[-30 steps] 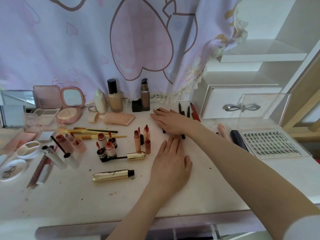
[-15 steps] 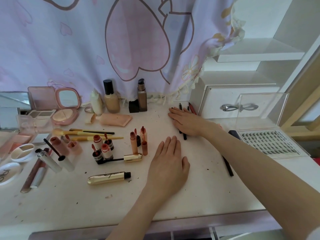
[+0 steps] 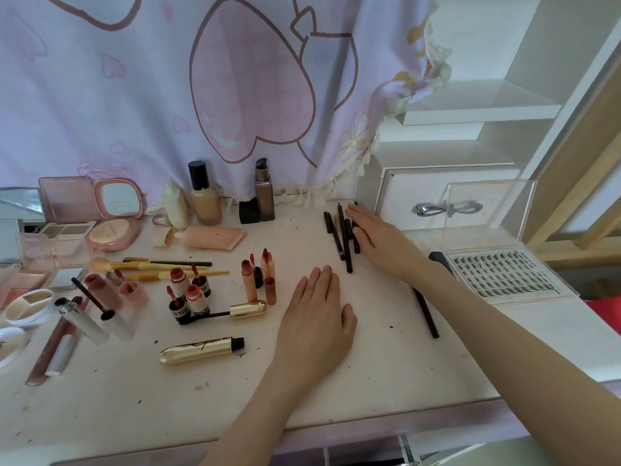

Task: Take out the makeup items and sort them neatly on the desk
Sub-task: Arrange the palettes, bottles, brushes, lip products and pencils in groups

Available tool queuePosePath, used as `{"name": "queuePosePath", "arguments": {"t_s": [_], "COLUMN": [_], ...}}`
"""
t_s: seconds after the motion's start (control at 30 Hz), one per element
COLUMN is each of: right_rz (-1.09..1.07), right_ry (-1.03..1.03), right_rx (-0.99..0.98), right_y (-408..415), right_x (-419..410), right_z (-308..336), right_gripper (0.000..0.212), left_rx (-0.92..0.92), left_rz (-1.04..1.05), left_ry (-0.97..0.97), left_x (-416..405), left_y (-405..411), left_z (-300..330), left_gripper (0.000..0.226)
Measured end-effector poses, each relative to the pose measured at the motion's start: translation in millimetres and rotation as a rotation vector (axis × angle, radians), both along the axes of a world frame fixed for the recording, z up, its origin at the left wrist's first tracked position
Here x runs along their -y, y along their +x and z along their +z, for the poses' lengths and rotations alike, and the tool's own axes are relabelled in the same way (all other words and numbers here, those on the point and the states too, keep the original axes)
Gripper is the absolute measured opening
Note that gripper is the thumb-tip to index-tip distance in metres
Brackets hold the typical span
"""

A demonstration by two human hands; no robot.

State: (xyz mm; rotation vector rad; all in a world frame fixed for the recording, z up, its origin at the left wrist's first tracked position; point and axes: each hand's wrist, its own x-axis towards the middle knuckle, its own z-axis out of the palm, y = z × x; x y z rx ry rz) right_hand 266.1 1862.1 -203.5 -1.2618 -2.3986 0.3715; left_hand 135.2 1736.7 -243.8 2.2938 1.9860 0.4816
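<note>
Head view shows you well into the sort. Most makeup items already lie out on the bench [image 3: 386, 358]: compacts and palettes [image 3: 112, 230] at left of the frame, foundation bottles [image 3: 205, 196] standing along the curtain at upper centre, brushes [image 3: 161, 265] in a row, small lip tints [image 3: 190, 290] grouped at centre-left, and two gold tubes [image 3: 201, 349] below them. The black pencils [image 3: 342, 237] sit bunched near the drawer unit at centre-right, roughly parallel but fanned and uneven at the ends. One more black pencil [image 3: 426, 312] lies well apart from that bunch, lower right, partly under your right forearm. The lash tray [image 3: 504, 275] rests at right of the frame.

By my reading, the taking-out is largely done and what is left is tidying: squaring the pencil bunch, bringing the stray pencil to it, and straightening the loose tubes at lower left, which lie at mixed angles.

Your right hand [image 3: 379, 237] reaches toward the top of the frame, palm down, fingers straight and held together, its edge against the right side of the pencil bunch; its grip is spread flat, pinching nothing. Your left hand [image 3: 316, 317] lies flat on the bench at centre, fingers extended and close together, thumb out to the right, holding nothing and near but apart from the lowest pencil tip.
</note>
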Motion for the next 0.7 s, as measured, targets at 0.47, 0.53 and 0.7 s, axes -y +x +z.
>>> {"name": "queuePosePath", "arguments": {"t_s": [0.47,0.53,0.7], "right_rz": [-0.481,-0.512,-0.580], "right_ry": [-0.035,-0.061,-0.058], "right_rx": [0.066,0.149,0.336], "right_y": [65.9,63.2,51.4], "right_x": [78.6,86.1,91.1], "right_z": [20.8,21.4,14.6], "right_gripper": [0.015,0.016,0.048], "left_rx": [-0.034,-0.031,-0.027], "left_rz": [0.001,0.001,0.001], "left_ry": [-0.051,-0.054,-0.067], "left_x": [1.9,1.6,1.4], "left_y": [0.0,0.4,0.7], "left_z": [0.4,0.7,0.8], "left_gripper": [0.058,0.058,0.058]}}
